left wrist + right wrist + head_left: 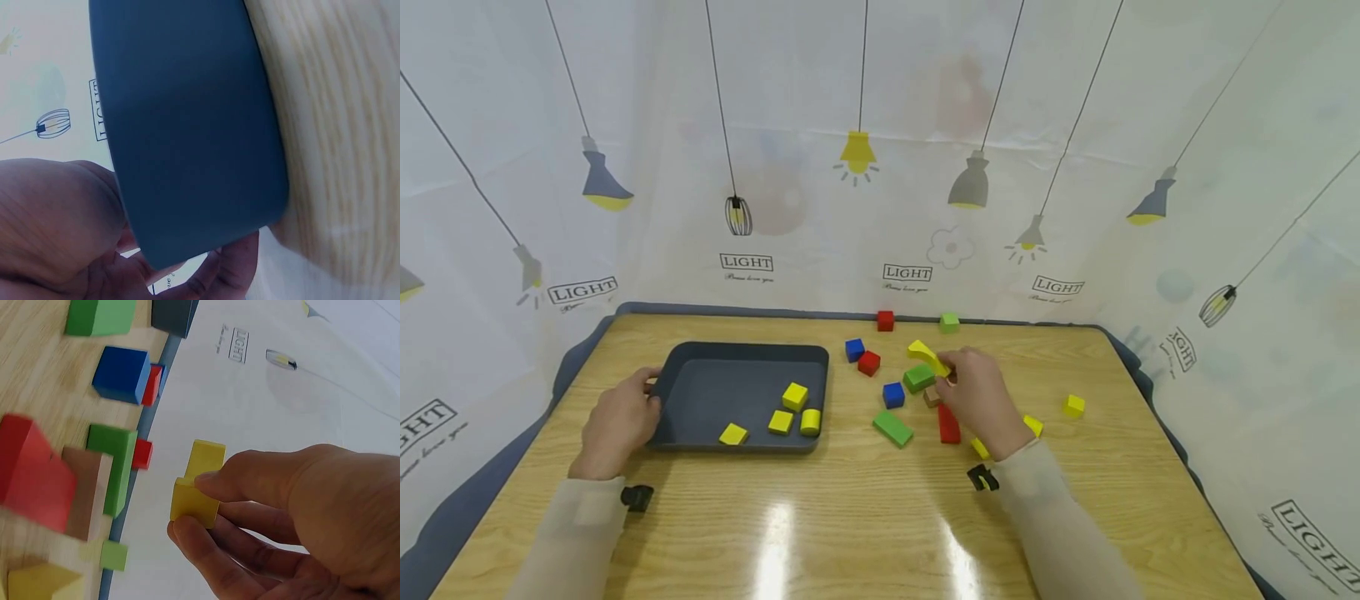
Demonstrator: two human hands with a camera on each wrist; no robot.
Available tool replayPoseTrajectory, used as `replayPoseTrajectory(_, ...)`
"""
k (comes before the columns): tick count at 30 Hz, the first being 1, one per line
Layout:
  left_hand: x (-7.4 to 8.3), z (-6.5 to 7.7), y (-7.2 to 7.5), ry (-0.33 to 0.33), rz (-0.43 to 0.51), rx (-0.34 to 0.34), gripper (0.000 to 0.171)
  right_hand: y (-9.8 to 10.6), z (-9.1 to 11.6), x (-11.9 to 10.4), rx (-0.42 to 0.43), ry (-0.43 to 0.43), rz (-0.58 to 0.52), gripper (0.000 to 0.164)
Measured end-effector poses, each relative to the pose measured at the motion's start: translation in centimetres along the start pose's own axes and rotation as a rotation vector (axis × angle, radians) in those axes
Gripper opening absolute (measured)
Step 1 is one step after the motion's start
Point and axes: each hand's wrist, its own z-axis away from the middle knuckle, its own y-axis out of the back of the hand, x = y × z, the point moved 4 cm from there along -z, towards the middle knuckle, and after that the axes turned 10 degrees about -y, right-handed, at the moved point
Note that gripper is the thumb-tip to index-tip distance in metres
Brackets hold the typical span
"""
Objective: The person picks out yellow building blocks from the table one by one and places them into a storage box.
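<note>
A dark grey tray (715, 400) stands on the left of the table with several yellow blocks (794, 397) in its right half. My left hand (621, 421) grips its left side, thumb near the rim and fingers around the corner in the left wrist view. Between thumb and fingers, my right hand (981, 400) pinches a yellow arch-shaped block (927, 357), raised over the loose blocks. Below it lie a green block (918, 378), a red block (949, 423) and a plain wooden block (932, 396), partly hidden by the right hand in the head view.
Blue cubes (892, 395), a red cube (868, 363) and a green block (892, 429) lie between tray and right hand. Another red cube (886, 321) and a light green cube (950, 323) sit at the back edge. A yellow cube (1074, 406) is far right.
</note>
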Motion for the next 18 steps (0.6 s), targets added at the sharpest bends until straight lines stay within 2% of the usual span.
replayPoseTrajectory(11, 0.1, -0.1, 0.1, 0.028, -0.004, -0.020, 0.051, -2.2, -0.3, -4.4, -0.028, 0.113, -0.028, 0.034)
replayPoseTrajectory(18, 0.2, -0.1, 0.1, 0.029, -0.009, -0.028, 0.051, -4.2, -0.4, -7.2, -0.101, 0.159, -0.014, 0.035)
